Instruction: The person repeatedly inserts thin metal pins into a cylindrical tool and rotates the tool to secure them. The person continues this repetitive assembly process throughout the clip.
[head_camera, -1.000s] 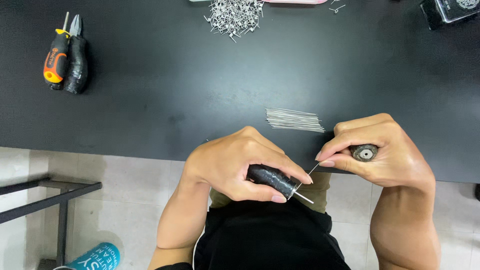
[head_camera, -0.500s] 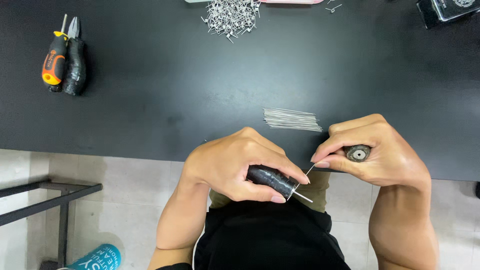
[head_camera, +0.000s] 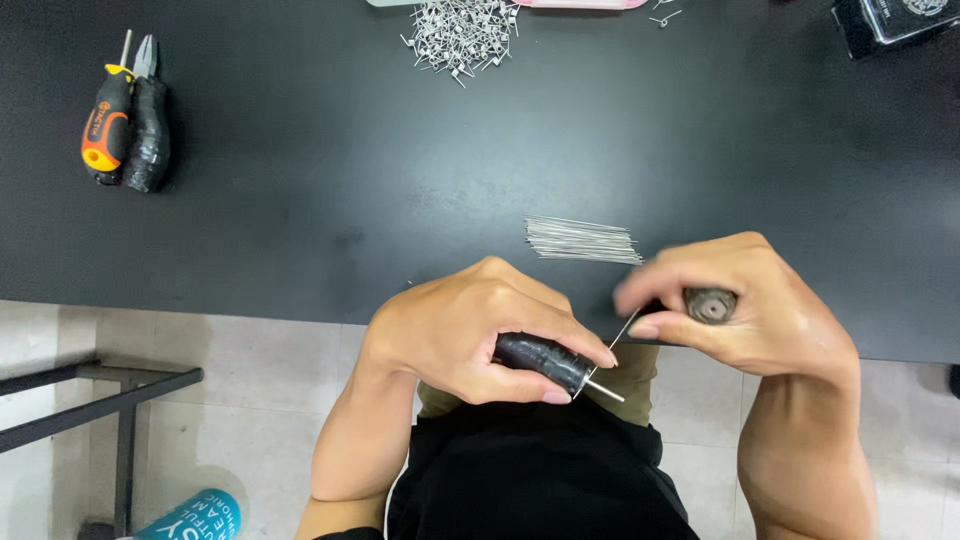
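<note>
Left hand (head_camera: 470, 335) is gripping a black-taped mandrel tool (head_camera: 545, 360) below the table's (head_camera: 300, 230) near edge. Right hand (head_camera: 745, 310) is pinching a thin wire (head_camera: 607, 350) and closing round a small cylinder (head_camera: 710, 305). The wire is probably light, springy and easily kinked; best held near its end.

Bare bench (head_camera: 400, 180) spreads wide at 12 o'clock from both hands. Wire bundle (head_camera: 583, 240) lies just ahead at 1 o'clock; staple heap (head_camera: 462, 30) at 12; two tools (head_camera: 128, 115) at 10.
</note>
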